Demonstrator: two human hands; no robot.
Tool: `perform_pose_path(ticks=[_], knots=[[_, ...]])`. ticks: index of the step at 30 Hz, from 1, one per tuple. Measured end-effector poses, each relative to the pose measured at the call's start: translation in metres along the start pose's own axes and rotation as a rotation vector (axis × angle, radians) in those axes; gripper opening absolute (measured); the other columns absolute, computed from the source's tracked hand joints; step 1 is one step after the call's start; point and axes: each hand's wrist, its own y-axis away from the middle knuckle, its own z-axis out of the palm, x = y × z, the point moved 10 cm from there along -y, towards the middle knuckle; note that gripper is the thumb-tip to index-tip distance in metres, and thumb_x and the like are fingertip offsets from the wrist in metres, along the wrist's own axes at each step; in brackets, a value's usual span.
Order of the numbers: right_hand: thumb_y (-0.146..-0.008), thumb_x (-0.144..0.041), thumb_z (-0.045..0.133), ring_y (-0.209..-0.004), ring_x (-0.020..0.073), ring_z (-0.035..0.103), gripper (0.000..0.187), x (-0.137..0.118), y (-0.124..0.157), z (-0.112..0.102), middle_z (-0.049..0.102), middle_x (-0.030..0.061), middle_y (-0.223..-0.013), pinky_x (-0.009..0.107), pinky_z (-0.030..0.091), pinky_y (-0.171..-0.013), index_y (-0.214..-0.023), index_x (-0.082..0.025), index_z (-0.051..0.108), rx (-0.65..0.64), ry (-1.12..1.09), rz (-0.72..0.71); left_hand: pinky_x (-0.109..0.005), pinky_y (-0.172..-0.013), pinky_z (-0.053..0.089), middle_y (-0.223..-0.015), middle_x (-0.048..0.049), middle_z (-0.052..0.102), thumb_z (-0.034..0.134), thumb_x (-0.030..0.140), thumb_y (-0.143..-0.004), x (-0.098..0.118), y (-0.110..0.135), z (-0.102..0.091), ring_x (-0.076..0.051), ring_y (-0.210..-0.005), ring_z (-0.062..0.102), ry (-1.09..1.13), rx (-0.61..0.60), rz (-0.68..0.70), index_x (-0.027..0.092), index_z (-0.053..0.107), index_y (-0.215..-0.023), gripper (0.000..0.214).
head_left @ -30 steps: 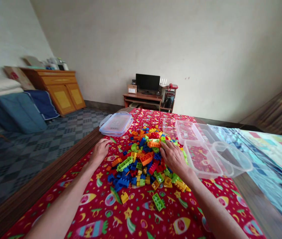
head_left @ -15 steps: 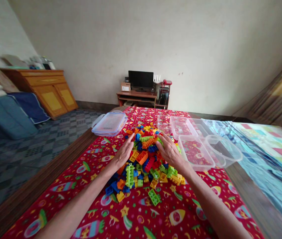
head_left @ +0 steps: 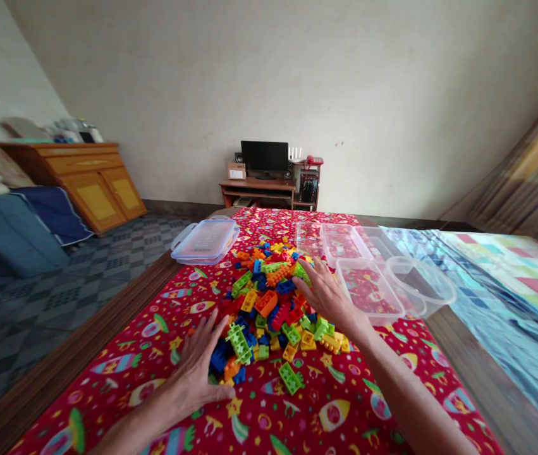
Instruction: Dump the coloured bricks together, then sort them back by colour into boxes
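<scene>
A heap of coloured plastic building bricks [head_left: 271, 297] lies in the middle of a table with a red patterned cloth [head_left: 344, 404]. My left hand [head_left: 197, 370] lies flat and open on the cloth, fingers spread, against the heap's near left edge by blue and green bricks. My right hand [head_left: 325, 294] rests open on the right side of the heap, fingers stretched across the bricks. Neither hand grips anything. A lone green brick [head_left: 291, 378] sits just in front of the heap.
Several clear plastic tubs [head_left: 368, 287] stand right of the heap, one round [head_left: 423, 284]. A clear lidded box [head_left: 205, 241] sits at the far left of the table. A wooden cabinet [head_left: 83, 183], a desk with monitor [head_left: 263, 167] and a bed [head_left: 510, 284] surround it.
My left hand has drawn back from the top of the heap to its near left edge and now lies flat. My right hand stays on the right side of the bricks.
</scene>
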Motion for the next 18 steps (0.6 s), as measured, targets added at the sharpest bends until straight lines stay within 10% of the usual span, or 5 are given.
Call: perform_pose_path(ticks=[12,18], knots=[[-0.094,-0.037,0.049,-0.121,0.0302,0.055,0.04,-0.015,0.012,0.022,0.06,0.018,-0.126,0.048,0.052,-0.095,-0.129,-0.02,0.056,-0.223,0.088,-0.041,-0.062,-0.113,0.011,-0.16,-0.0127,0.012,0.054,0.049,-0.088,0.067,-0.069,-0.016,-0.036,-0.144,0.017,-0.122,0.29,0.142,0.034,0.008,-0.152,0.081],[-0.096,-0.031,0.046,-0.122,0.0263,0.055,0.041,-0.008,0.014,0.017,0.064,0.0138,-0.121,0.044,0.052,-0.097,-0.135,-0.02,0.049,-0.079,0.017,-0.115,-0.059,-0.114,0.013,-0.156,-0.0135,0.024,0.043,0.062,-0.089,0.063,-0.153,-0.024,-0.033,-0.143,0.021,0.039,0.139,0.18,0.027,0.029,-0.148,0.071]])
